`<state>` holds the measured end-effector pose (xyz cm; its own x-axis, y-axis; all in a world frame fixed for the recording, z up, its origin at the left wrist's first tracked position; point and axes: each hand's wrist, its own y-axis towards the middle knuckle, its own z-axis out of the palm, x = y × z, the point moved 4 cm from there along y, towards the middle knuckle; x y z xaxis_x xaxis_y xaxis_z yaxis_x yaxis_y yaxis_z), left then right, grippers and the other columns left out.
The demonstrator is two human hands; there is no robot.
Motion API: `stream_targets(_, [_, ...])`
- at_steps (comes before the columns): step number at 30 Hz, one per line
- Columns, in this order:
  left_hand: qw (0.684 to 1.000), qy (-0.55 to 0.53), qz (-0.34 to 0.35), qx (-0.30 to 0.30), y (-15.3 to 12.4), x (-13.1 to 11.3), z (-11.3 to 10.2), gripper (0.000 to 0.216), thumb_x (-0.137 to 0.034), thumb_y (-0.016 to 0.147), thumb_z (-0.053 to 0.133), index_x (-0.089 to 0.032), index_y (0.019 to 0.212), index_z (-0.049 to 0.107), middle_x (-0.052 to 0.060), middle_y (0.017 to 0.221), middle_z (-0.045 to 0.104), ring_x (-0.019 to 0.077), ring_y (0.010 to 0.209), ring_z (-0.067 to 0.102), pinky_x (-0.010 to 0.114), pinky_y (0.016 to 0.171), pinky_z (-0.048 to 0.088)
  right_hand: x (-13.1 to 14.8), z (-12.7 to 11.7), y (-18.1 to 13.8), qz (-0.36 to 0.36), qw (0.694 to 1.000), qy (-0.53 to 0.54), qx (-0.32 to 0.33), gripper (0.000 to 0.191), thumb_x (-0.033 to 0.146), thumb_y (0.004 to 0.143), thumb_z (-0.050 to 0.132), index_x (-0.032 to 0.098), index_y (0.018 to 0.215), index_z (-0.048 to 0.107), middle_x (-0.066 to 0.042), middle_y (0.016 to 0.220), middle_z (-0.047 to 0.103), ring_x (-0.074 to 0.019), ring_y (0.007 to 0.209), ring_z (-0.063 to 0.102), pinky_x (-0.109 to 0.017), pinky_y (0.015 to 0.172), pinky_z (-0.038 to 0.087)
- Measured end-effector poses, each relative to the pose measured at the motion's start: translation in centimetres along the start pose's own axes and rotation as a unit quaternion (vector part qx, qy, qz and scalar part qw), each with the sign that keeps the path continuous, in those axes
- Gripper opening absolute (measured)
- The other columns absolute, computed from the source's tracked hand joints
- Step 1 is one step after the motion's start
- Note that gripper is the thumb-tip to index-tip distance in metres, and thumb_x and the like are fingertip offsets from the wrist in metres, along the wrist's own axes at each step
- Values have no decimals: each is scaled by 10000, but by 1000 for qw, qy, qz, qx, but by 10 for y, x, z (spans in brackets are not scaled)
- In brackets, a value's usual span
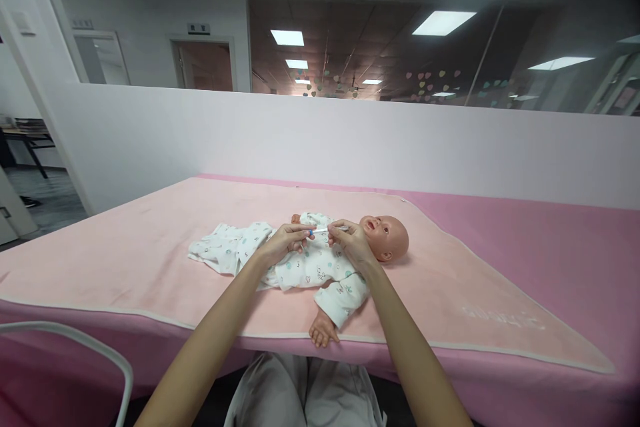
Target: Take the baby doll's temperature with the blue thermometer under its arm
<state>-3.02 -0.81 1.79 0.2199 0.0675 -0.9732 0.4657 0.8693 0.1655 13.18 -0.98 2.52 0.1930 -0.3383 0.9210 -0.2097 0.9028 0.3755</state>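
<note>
- A person sits at a table, both bare forearms reaching forward over a baby doll (386, 237).
- The doll lies on its back along the table, head to the right, near arm hanging over the front edge.
- The left hand (287, 241) and right hand (353, 243) meet just above the doll's chest.
- Between them is a thin white stick (324, 231) with a blue band, too small to identify for certain.
- Each hand's fingertips are closed on one end of the stick. This two-ended pinch probably keeps it level and steady over the doll's upper chest, near the chin.
- The only thing enclosing anything is a white printed romper (311, 271). It wraps the doll's body and arms, and its loose left end lies flat and rumpled.
- A peach blanket (125, 260) lies under the doll, likely as padding, on a pink table cover (550, 247).
- A white partition wall (300, 140) stands behind, and a white chair frame (75, 339) shows at lower left.
</note>
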Motion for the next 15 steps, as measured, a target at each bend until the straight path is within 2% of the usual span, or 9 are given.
stream_targets(4, [1000,-14,3,2,0,-1,1,370,-289,692,626,-164,1037,580,49,868,545,49,592,475,171,474,406,6,4,0,3,1000,25,-12,214,327,660,647,145,755,589,-1,615,557,-89,539,517,-229,545,418])
stream_targets(7, [999,-35,-4,-6,1,-1,0,368,-343,715,592,-170,1039,566,48,883,531,48,583,480,165,456,403,16,2,1,-11,997,45,-58,222,346,669,632,149,753,571,9,612,540,-83,526,507,-225,534,418])
stream_targets(13, [999,-49,-13,-17,3,-1,-1,359,-363,740,551,-178,1048,552,42,856,536,49,583,475,157,450,387,53,-16,9,-59,989,65,-121,255,426,708,564,190,756,482,25,578,506,-86,514,480,-210,472,380])
stream_targets(15, [999,-42,-14,-19,2,0,-2,359,-352,738,556,-171,1048,552,46,854,540,48,585,474,155,461,387,64,-21,10,-56,991,31,-119,270,463,732,507,199,758,462,36,545,471,-81,475,442,-204,432,343])
